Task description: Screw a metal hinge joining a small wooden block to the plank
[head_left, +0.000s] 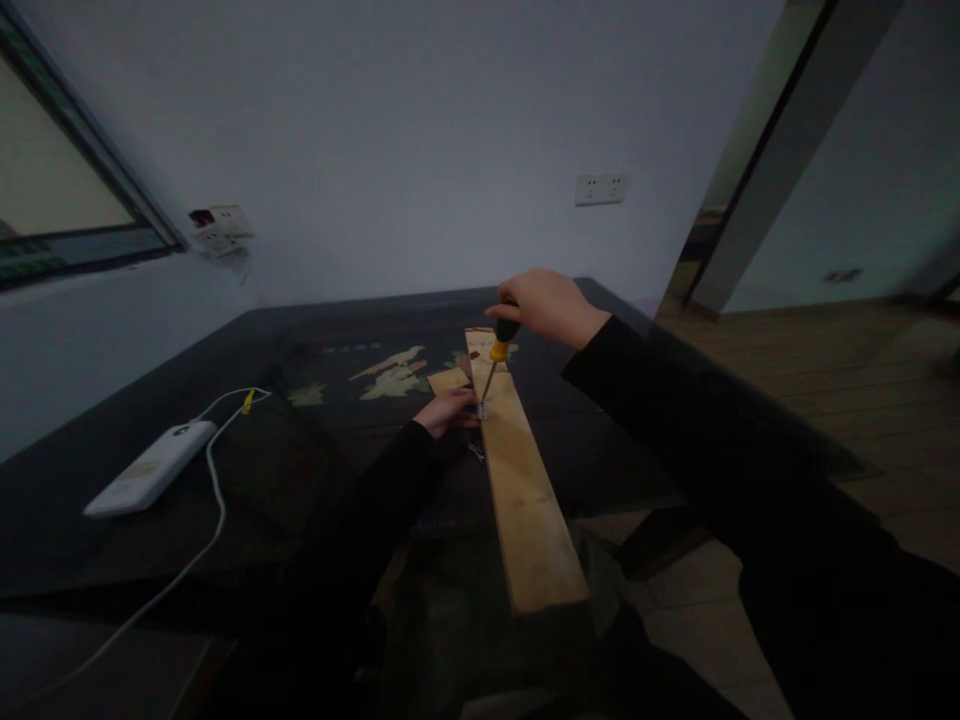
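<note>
My right hand is closed around the black and yellow handle of a screwdriver. The shaft slants down to a small shiny metal-looking piece at the left edge of a long wooden board. Low beside that edge, my left hand has its fingers closed at the small piece, holding it against the board. What the piece is exactly is too small to tell. A flat scrap of wood lies just beyond my left hand, and some small thin metal-looking bits lie near it.
The board lies on a dark table with a bird-and-leaf pattern, its near end jutting past the front edge. At left lies a white power bank with a white cable trailing off the table. A wall with sockets stands behind.
</note>
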A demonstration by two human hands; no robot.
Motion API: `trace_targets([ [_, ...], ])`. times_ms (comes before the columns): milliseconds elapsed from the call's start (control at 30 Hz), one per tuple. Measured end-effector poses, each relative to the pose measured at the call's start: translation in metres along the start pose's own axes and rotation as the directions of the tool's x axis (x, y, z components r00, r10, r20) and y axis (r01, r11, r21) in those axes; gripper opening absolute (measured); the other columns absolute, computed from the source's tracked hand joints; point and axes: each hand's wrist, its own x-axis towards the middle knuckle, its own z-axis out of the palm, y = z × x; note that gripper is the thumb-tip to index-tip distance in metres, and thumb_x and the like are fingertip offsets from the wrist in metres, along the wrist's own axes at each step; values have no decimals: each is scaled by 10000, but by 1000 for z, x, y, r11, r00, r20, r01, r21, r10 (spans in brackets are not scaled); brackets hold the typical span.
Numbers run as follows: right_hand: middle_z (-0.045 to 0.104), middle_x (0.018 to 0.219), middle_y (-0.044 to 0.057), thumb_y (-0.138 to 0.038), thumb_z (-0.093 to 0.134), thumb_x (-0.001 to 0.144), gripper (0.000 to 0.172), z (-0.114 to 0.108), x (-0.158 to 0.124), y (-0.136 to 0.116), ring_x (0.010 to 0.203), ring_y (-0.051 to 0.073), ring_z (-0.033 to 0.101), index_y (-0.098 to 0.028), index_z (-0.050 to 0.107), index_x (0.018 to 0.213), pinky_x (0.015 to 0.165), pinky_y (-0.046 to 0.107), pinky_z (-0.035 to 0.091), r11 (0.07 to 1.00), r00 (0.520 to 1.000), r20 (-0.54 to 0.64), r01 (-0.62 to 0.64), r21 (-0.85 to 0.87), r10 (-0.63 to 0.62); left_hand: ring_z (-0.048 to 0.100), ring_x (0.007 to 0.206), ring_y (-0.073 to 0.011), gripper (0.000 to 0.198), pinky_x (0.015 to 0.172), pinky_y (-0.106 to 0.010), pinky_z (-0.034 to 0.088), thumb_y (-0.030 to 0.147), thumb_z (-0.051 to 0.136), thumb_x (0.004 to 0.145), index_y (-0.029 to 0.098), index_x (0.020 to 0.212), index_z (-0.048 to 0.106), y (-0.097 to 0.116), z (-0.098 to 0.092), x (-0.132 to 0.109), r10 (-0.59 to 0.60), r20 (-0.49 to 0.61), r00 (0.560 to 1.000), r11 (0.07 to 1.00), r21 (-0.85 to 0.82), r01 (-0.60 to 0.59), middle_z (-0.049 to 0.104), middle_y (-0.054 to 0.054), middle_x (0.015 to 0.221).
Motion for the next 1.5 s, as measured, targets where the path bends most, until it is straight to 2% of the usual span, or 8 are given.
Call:
trace_targets([
  [133, 687, 880, 149, -526, 449, 892, 461, 3, -2, -4, 834, 236, 614, -152, 717, 911, 655, 303, 369, 996, 996, -24, -82, -39, 81, 631, 584, -108, 189, 618, -230, 560, 113, 697, 721, 128, 908, 667, 2, 2, -2, 0, 7, 1000, 1000, 16, -1, 696, -50, 777],
  [300, 677, 901, 117, -579, 494, 849, 471, 3, 0, 4, 823, 220, 603, -173, 689, 984, 660, 301, 370, 997, 999, -9, -31, 72, 31, 654, 629, -116, 229, 636, -232, 559, 122, 718, 726, 108, 947, 658, 5, 2, -7, 17, 23, 1000, 999, 35, -18, 696, -69, 804],
  [433, 667, 965, 83, -457, 624, 792, 420, -5, 2, 14, 822, 187, 583, -184, 640, 1111, 681, 285, 380, 970, 992, 65, 89, 227, -106, 670, 684, -124, 260, 667, -227, 564, 95, 724, 721, 106, 972, 658, 5, 1, -7, 23, 59, 998, 1000, 9, -23, 708, -84, 847],
  [567, 665, 953, 67, -277, 618, 778, 334, -9, 2, 17, 795, 169, 570, -176, 649, 1095, 683, 281, 386, 950, 977, 139, 115, 289, -161, 684, 773, -148, 279, 718, -252, 572, 97, 755, 699, 104, 962, 663, 3, -1, -4, 33, 105, 994, 999, -6, -32, 707, -108, 947],
  [767, 662, 991, 80, -234, 567, 795, 278, 6, 6, 16, 835, 177, 562, -164, 657, 1049, 719, 285, 391, 938, 987, 62, 118, 327, -145, 686, 790, -156, 337, 720, -259, 573, 92, 787, 659, 105, 971, 660, 2, -1, -3, 43, 86, 995, 999, -9, -42, 703, -114, 983],
  [1067, 624, 1045, 77, -278, 632, 771, 407, 14, 2, 11, 855, 180, 547, -163, 558, 1155, 716, 287, 421, 908, 994, 12, 92, 408, -106, 681, 753, -140, 299, 705, -246, 570, 99, 753, 695, 106, 977, 653, 4, 2, -7, 30, 64, 998, 1000, -7, -29, 704, -99, 909],
  [1367, 599, 1073, 76, -308, 624, 798, 436, 24, -2, 9, 825, 168, 578, -196, 466, 1189, 609, 255, 492, 821, 997, 68, -12, 571, -33, 692, 668, -169, 276, 655, -302, 591, 110, 647, 788, 125, 1062, 619, 6, -2, -4, -48, 17, 999, 999, -11, 48, 704, -108, 951],
  [1500, 576, 973, 43, -242, 684, 750, 438, 32, -2, 9, 698, 134, 587, -213, 463, 1127, 499, 223, 501, 682, 996, 87, -60, 728, -5, 683, 630, -147, 293, 632, -273, 586, 99, 654, 781, 117, 1072, 617, 5, -1, -3, -39, -12, 999, 999, 9, 39, 708, -103, 927],
])
